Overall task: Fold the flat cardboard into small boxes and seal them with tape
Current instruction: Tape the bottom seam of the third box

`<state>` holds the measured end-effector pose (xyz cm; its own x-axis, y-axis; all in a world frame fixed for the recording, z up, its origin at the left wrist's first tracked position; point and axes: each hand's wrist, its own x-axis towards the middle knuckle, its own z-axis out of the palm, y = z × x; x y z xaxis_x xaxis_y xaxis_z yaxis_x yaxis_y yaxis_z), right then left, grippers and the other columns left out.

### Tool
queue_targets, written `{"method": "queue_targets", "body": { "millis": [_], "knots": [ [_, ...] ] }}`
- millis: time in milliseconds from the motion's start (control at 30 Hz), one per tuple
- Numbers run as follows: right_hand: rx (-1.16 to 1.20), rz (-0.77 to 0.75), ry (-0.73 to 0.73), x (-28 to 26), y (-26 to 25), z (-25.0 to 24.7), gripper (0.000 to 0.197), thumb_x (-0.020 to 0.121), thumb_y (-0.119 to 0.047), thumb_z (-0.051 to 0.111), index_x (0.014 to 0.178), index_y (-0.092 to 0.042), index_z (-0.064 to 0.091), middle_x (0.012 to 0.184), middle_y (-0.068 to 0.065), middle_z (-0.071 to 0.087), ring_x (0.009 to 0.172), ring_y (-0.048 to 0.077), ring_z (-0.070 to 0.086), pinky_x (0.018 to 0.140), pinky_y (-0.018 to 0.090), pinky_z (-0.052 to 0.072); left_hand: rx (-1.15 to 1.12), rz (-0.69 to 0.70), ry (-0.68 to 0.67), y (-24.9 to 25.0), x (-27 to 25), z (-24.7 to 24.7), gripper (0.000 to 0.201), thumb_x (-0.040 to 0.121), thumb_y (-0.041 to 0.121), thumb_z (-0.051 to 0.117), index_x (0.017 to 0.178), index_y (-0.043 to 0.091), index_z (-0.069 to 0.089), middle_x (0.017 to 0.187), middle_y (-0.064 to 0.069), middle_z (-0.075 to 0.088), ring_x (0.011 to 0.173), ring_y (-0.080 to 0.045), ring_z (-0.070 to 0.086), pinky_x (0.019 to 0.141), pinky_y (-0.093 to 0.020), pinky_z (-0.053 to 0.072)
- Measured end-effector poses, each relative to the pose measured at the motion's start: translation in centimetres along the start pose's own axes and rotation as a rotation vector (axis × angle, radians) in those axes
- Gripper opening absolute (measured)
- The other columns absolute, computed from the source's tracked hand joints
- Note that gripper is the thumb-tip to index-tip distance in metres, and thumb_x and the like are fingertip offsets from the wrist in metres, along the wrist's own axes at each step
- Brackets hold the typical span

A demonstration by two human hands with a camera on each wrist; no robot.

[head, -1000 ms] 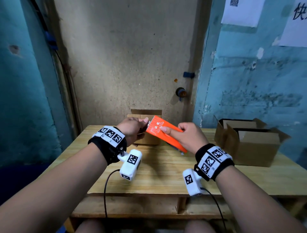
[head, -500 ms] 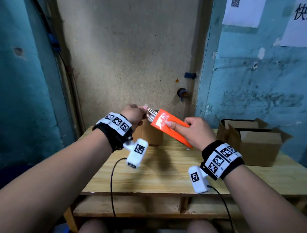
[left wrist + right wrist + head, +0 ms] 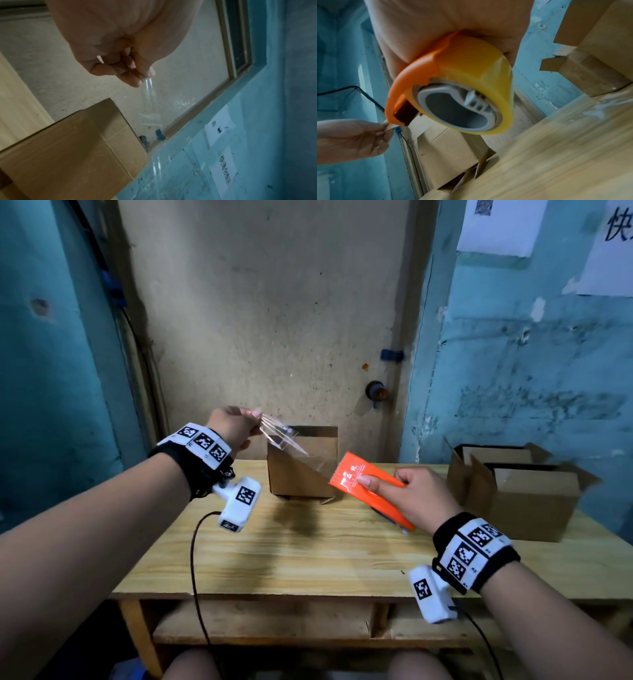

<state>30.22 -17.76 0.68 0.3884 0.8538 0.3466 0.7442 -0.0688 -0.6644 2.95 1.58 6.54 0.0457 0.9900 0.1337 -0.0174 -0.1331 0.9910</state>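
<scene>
The right hand (image 3: 416,494) grips an orange tape dispenser (image 3: 368,487) with its fingers curled round it; the yellowish tape roll (image 3: 471,75) sits inside the dispenser. The left hand (image 3: 233,428) pinches the free end of a clear tape strip (image 3: 287,443) between thumb and fingertips (image 3: 132,79), and the strip is stretched in the air between the two hands. Both hands are above the table (image 3: 308,553). Behind the strip, a small cardboard box (image 3: 294,477) stands at the table's far edge, near its middle. Two open boxes (image 3: 524,491) sit at the far right corner.
</scene>
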Motion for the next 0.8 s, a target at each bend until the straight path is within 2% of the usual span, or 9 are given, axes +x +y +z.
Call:
{"method": "queue_targets", "body": {
  "millis": [133, 200, 267, 333, 433, 533, 633, 700, 800],
  "knots": [
    [-0.012, -0.003, 0.014, 0.0, 0.5, 0.5, 0.083, 0.054, -0.101, 0.064, 0.059, -0.019, 0.047, 0.056, 0.005, 0.064, 0.055, 0.023, 0.069, 0.058, 0.045, 0.06, 0.012, 0.028, 0.018, 0.3, -0.4, 0.6, 0.01, 0.099, 0.02, 0.065, 0.094, 0.016, 0.058, 0.076, -0.003, 0.066, 0.051, -0.001, 0.065, 0.048, -0.019, 0.031],
    [-0.027, -0.018, 0.016, 0.0, 0.7, 0.6, 0.084, 0.054, -0.102, 0.062, 0.059, -0.02, 0.047, 0.059, 0.007, 0.066, 0.054, 0.021, 0.069, 0.059, 0.045, 0.061, 0.066, 0.072, 0.038, 0.1, -0.4, 0.4, 0.013, 0.1, 0.018, 0.063, 0.091, 0.012, 0.058, 0.073, -0.004, 0.064, 0.05, -0.001, 0.064, 0.039, -0.015, 0.034],
    [-0.027, -0.038, 0.006, -0.1, 0.5, 0.7, 0.082, 0.056, -0.101, 0.062, 0.059, -0.02, 0.048, 0.058, 0.007, 0.065, 0.053, 0.019, 0.068, 0.058, 0.041, 0.058, 0.133, 0.079, 0.051, -0.3, -0.3, 0.0, 0.014, 0.101, 0.018, 0.061, 0.091, 0.008, 0.059, 0.074, -0.006, 0.063, 0.051, -0.002, 0.064, 0.039, -0.013, 0.038],
    [-0.037, -0.059, -0.003, -0.1, 0.3, 0.7, 0.081, 0.058, -0.1, 0.061, 0.059, -0.02, 0.048, 0.054, 0.006, 0.059, 0.052, 0.019, 0.065, 0.054, 0.035, 0.053, 0.177, 0.084, 0.07, -0.6, -0.1, -0.2, 0.019, 0.102, 0.021, 0.06, 0.085, 0.011, 0.059, 0.077, -0.007, 0.066, 0.055, -0.004, 0.066, 0.043, -0.015, 0.041],
    [-0.082, -0.094, 0.009, -0.3, 0.0, 0.6, 0.082, 0.059, -0.102, 0.056, 0.058, -0.02, 0.047, 0.048, -0.005, 0.048, 0.054, 0.022, 0.062, 0.054, 0.033, 0.045, 0.166, 0.099, 0.099, -0.2, -0.1, -0.3, 0.021, 0.103, 0.018, 0.058, 0.084, 0.01, 0.058, 0.076, -0.008, 0.062, 0.042, 0.004, 0.059, 0.037, -0.011, 0.037],
    [-0.079, -0.108, 0.025, -0.3, 0.2, 0.7, 0.083, 0.058, -0.102, 0.055, 0.057, -0.02, 0.043, 0.046, -0.007, 0.043, 0.05, 0.016, 0.055, 0.054, 0.031, 0.041, 0.132, 0.082, 0.109, 0.3, -0.4, -0.2, 0.018, 0.102, 0.014, 0.058, 0.087, 0.006, 0.058, 0.07, -0.007, 0.059, 0.037, 0.004, 0.057, 0.036, -0.014, 0.036],
    [-0.089, -0.115, 0.038, -0.3, 0.4, 1.1, 0.083, 0.06, -0.1, 0.057, 0.057, -0.019, 0.042, 0.047, -0.005, 0.046, 0.052, 0.018, 0.059, 0.055, 0.033, 0.045, 0.13, 0.055, 0.135, 0.9, -0.9, -0.2, 0.015, 0.102, 0.022, 0.061, 0.096, 0.008, 0.063, 0.057, 0.004, 0.065, 0.048, 0.0, 0.062, 0.048, -0.02, 0.038],
    [-0.126, -0.11, 0.072, 0.0, 0.9, 1.1, 0.084, 0.061, -0.1, 0.057, 0.058, -0.017, 0.042, 0.048, -0.004, 0.049, 0.055, 0.02, 0.061, 0.056, 0.034, 0.047, 0.081, 0.073, 0.129, 1.7, -1.7, 0.1, 0.013, 0.102, 0.021, 0.06, 0.094, 0.011, 0.061, 0.067, 0.001, 0.066, 0.061, -0.005, 0.062, 0.047, -0.018, 0.038],
    [-0.244, -0.044, 0.011, 0.7, 2.2, 0.7, 0.09, 0.064, -0.104, 0.043, 0.061, -0.015, 0.051, 0.054, -0.005, 0.058, 0.061, 0.02, 0.064, 0.061, 0.033, 0.046, 0.107, 0.161, -0.021, 3.5, -3.8, 1.2, 0.008, 0.102, 0.013, 0.058, 0.095, 0.01, 0.058, 0.083, -0.006, 0.062, 0.068, -0.01, 0.062, 0.042, -0.012, 0.039]
  ]
}}
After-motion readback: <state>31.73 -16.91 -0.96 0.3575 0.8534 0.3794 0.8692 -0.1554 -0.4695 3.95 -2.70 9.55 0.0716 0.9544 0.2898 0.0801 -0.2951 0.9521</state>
